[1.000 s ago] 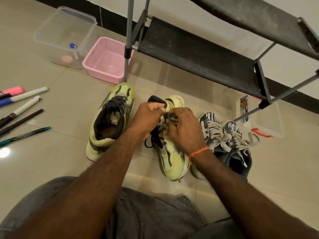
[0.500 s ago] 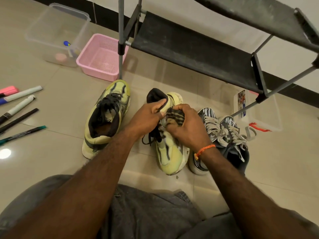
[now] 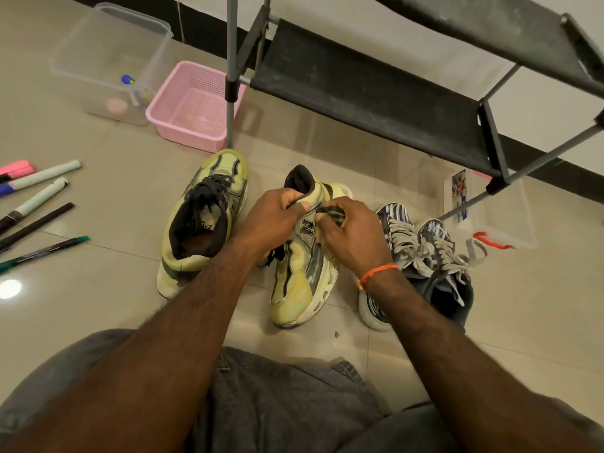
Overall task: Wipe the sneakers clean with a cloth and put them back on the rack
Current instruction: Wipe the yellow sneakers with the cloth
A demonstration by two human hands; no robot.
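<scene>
The left hand [image 3: 273, 217] grips the collar of a yellow sneaker [image 3: 304, 273] turned on its side on the floor [image 3: 98, 289]. The right hand [image 3: 351, 237] pinches a dark striped cloth [image 3: 331, 213] against the sneaker's side (by the N logo). Its mate [image 3: 202, 220] stands upright just left. A grey striped pair [image 3: 421, 253] sits right, under the rack [image 3: 376, 89]. Pens [image 3: 39, 204] lie at the floor's left edge; a pink basket [image 3: 192, 106] and clear box [image 3: 111, 57] stand beyond.
</scene>
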